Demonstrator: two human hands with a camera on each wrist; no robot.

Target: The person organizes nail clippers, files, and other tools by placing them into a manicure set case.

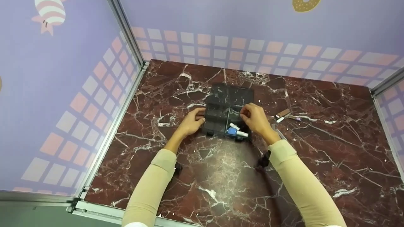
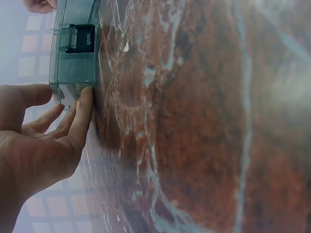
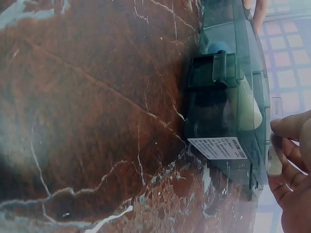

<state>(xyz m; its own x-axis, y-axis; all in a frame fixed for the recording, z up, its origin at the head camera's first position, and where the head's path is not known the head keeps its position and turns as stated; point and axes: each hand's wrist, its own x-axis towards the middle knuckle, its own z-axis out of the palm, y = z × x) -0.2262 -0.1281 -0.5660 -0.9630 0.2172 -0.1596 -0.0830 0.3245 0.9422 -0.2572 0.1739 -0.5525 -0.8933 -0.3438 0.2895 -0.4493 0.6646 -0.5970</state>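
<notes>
A dark translucent plastic box (image 1: 216, 123) lies with its lid (image 1: 232, 94) folded back toward the far wall. A divider splits it; the right part holds a blue piece (image 1: 232, 130) and white pieces (image 1: 242, 133). My left hand (image 1: 191, 121) rests against the box's left end, its fairly straight fingers (image 2: 82, 114) touching the side wall. Over the right compartment, my right hand (image 1: 254, 117) pinches a small flat piece (image 3: 276, 108) with a clear, lettered end and a shiny part. My fingers partly hide it, and I cannot tell its kind.
Right of the box lie a brown piece (image 1: 283, 113), a white stick (image 1: 280, 119) and a purple-ended item (image 1: 296, 118). A grey strip (image 1: 279, 131) shows beside my right wrist. Patterned walls (image 1: 252, 19) border the marbled tabletop (image 1: 331, 142). A printed label (image 3: 218, 147) is on the box.
</notes>
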